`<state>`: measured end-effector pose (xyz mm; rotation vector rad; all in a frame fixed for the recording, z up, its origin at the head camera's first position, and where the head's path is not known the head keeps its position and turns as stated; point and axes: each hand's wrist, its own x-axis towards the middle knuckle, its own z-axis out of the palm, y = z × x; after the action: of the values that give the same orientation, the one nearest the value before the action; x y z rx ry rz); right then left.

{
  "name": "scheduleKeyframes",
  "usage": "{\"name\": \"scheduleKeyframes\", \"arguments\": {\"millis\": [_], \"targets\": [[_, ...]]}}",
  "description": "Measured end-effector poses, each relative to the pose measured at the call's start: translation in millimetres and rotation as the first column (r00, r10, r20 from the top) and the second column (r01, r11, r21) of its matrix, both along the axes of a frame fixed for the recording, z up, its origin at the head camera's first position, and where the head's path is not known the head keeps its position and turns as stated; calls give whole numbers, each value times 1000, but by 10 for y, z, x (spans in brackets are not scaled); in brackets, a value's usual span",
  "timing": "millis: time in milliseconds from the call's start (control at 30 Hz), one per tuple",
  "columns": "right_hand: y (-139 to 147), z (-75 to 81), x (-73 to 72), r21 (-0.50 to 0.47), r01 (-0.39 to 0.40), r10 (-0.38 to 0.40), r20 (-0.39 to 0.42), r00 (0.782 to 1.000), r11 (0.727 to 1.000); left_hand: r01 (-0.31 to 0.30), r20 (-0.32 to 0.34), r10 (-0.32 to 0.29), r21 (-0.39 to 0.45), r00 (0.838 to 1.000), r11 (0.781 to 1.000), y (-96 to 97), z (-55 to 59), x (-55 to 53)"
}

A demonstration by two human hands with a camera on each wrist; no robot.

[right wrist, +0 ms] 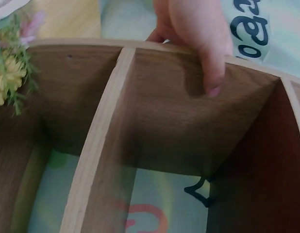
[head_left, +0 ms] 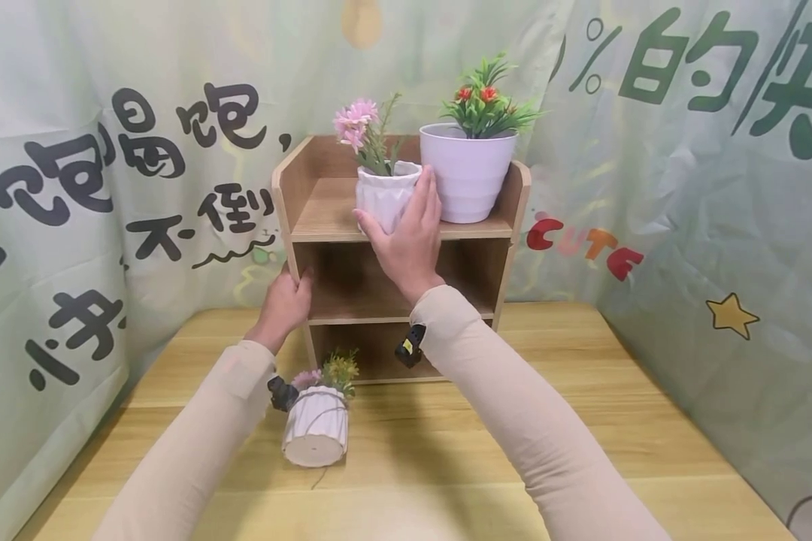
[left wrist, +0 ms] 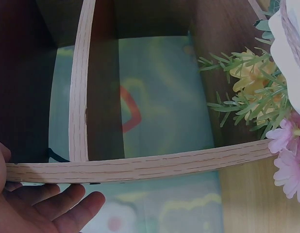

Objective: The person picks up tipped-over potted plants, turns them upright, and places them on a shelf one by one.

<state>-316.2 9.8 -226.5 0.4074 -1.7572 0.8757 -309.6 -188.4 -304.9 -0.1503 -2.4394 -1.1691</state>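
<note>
Nearest, two beige sleeves [head_left: 514, 406] reach forward over the pale wood-grain worktop [head_left: 582, 368]. On it, just in front of the shelf, a fluted white pot wound with brown twine [head_left: 316, 421] lies tipped, its base facing the person and its pink and yellow flowers [left wrist: 286, 160] pointing away; it is close by the left forearm, and no fingers touch it.

Beyond it stands a three-tier wooden shelf unit [head_left: 328, 203]. The left hand [head_left: 283, 306], palm outside, grips the front edge of its left side panel at the middle tier, thumb on the inner face and fingers round the outer one.

Higher and farther, the right hand holds the key relation: a faceted white pot with pink artificial flowers [head_left: 381, 194] sits directly within its span, axis roughly upright. The right hand [head_left: 409, 237], much the nearer of the two to it, comes from below and in front, fingers pointing up along the pot's right side, thumb across its lower left, so it is grasped between them. The hand hides whether the base bears fully on the top board.

Just right of those fingers stands a larger ribbed, pale lilac pot with red-flowered greenery [head_left: 469, 176]. A printed fabric curtain [head_left: 656, 195] hangs behind.
</note>
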Motion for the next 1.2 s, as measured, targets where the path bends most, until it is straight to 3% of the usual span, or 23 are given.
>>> {"name": "scheduleKeyframes", "arguments": {"millis": [233,500,667,767,933,1200], "targets": [[6,-91,-74,165,176,-156,-131,979,970,0,5,0,-4,1000,1000,-14,-12,-9],[38,-125,-119,277,216,-173,-172,970,936,2,-5,-2,-5,1000,1000,-3,-6,11],[40,-123,-131,344,297,-227,-229,947,891,-1,-4,1,-5,1000,1000,0,-10,-3],[42,-116,-117,390,313,-250,-204,947,866,-2,-13,2,-3,1000,1000,-3,-11,-8],[46,-91,-74,448,289,-263,-120,957,846,-3,-29,2,-4,1000,1000,-7,-11,-16],[60,-27,-23,539,255,-297,-9,955,803,-6,-24,6,-2,1000,1000,-9,-17,-15]]}}
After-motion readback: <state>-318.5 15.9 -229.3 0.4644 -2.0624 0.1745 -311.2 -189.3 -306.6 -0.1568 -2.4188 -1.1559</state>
